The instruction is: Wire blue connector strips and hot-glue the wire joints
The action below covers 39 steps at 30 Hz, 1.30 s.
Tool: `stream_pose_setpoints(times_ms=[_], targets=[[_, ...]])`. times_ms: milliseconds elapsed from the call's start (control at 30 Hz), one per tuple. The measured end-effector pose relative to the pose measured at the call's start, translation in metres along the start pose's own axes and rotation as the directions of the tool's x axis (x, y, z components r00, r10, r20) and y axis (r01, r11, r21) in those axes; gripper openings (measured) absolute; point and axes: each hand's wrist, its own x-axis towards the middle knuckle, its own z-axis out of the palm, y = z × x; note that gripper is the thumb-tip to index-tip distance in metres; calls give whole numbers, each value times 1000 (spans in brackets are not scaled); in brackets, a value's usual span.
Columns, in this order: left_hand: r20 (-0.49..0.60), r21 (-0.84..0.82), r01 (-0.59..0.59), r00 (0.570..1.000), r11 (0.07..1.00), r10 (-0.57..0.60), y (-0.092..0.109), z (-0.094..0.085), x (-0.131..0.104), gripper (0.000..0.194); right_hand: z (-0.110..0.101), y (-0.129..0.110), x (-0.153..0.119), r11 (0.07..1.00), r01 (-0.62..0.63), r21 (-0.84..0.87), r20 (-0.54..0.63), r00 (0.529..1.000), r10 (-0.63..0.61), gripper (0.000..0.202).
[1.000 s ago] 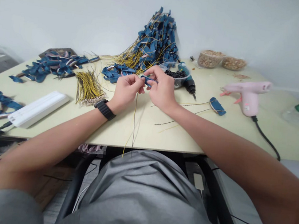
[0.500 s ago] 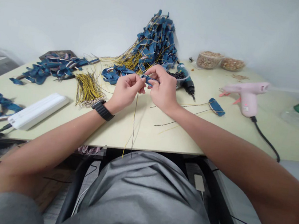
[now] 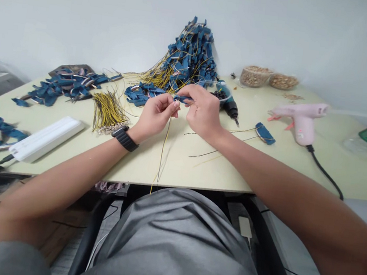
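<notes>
My left hand pinches yellow and black wires, whose ends hang past the table's front edge. Against its fingertips, my right hand is closed on a small blue fabric piece, mostly hidden by the fingers. Exactly where wire and fabric meet cannot be made out. To the right, a similar blue piece lies on the table with thin wires running left from it. Left of my left hand sits a bundle of yellow and black wires with pale ends.
Behind my hands rises a tall heap of blue pieces with wires. A power drill and a pink glue gun lie to the right. Leftward are more blue pieces and a white power strip. Two containers of small tan bits stand behind.
My right hand has turned slightly, its fingers curling further over the blue piece. The hanging wires have swung a little to the left. My left hand keeps its pinch.
</notes>
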Motion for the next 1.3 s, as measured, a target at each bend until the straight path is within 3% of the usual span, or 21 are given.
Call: stream_pose_setpoints(times_ms=[233,333,433,600,733,933,1067,1300], targets=[[-57,101,-23,998,995,29,-9,-5,-1,80,1,-11,-1,998,14,54,-5,1000,-14,41],[-109,181,-83,989,980,104,-8,-9,0,73,-1,-21,1,990,-17,139,-19,1000,20,46],[-141,224,-136,975,965,170,-4,-12,2,64,-3,-30,5,974,-116,195,-10,993,120,48],[-147,241,-140,973,960,179,4,-10,1,39,-2,-34,8,944,-276,180,37,961,274,44],[-160,271,-208,953,940,257,8,-9,-2,27,0,-29,3,940,-281,195,5,958,285,42],[-125,327,-308,923,893,364,11,-10,-5,13,3,-24,1,955,-186,232,-71,976,207,36],[-125,334,-310,922,890,367,13,-10,-5,15,3,-25,4,955,-242,171,-66,964,256,34],[-130,317,-263,940,911,317,19,-8,-5,39,-2,-27,5,980,-165,110,-72,982,173,34]])
